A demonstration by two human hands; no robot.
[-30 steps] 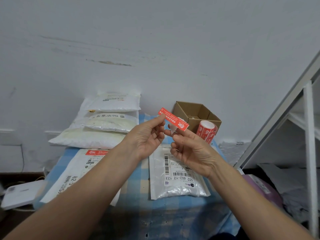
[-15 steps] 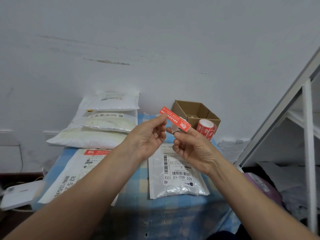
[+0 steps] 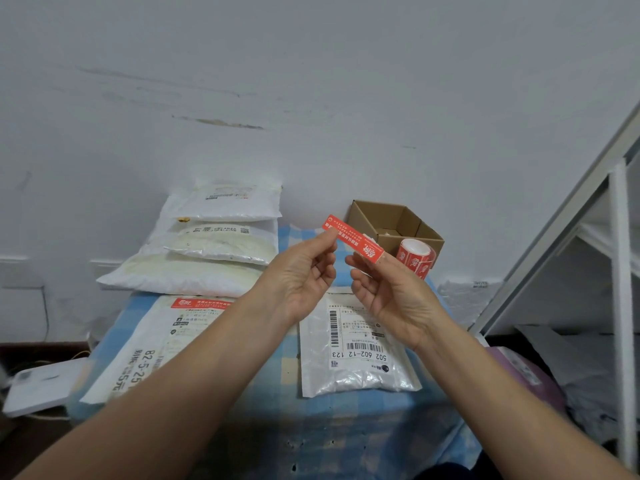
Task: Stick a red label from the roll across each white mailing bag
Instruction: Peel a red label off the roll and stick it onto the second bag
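One red label (image 3: 353, 241) remained pinched endwise between left hand (image 3: 301, 280) and right hand (image 3: 393, 297), barely moved, not yet lowered onto the unlabelled mailing bag (image 3: 360, 375) at six o'clock beneath.

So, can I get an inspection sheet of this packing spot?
Surface: blue checked cloth, bags lying flat on it.
Job's things: red label held in the air; barcode bag below, no red label visible; left bag already labelled; label roll by cardboard box; stacked bags at back.
Clutter: white device at left; purple bundle at right.
Hands: left hand and right hand each pinch one end of the label.
Cables: thin cord near the white device, hard to make out.
Surroundings: white wall, white shelf frame at right.
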